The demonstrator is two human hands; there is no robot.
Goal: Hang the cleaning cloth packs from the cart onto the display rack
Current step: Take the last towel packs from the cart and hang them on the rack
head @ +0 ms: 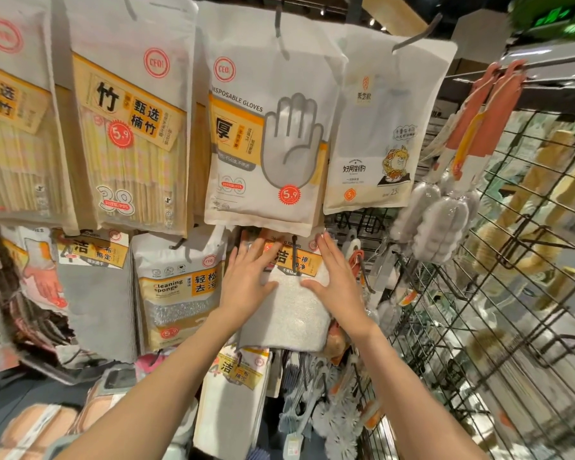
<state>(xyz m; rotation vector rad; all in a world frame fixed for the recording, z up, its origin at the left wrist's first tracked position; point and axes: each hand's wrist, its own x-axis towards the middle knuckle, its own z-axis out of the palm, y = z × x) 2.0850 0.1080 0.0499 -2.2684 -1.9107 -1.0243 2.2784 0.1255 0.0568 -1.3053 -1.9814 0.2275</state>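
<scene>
A cleaning cloth pack [289, 313], white-grey cloth under an orange header card, hangs on a dark hook of the display rack, below a pack of disposable gloves [266, 141]. My left hand [249, 280] lies flat on the pack's left side, fingers straight and spread over the header. My right hand [336, 277] lies flat on its right side, fingers pointing up. Both palms press against the front of the pack. More cloth packs hang at the left [97, 293] and below [236, 403]. The cart is not in view.
Cleaning sponge packs [180, 293] hang just left of my hands, bamboo stick packs [130, 137] above left. A black wire grid panel [498, 293] with brushes [445, 220] juts out at the right. Brushes and hooks crowd the space below the pack.
</scene>
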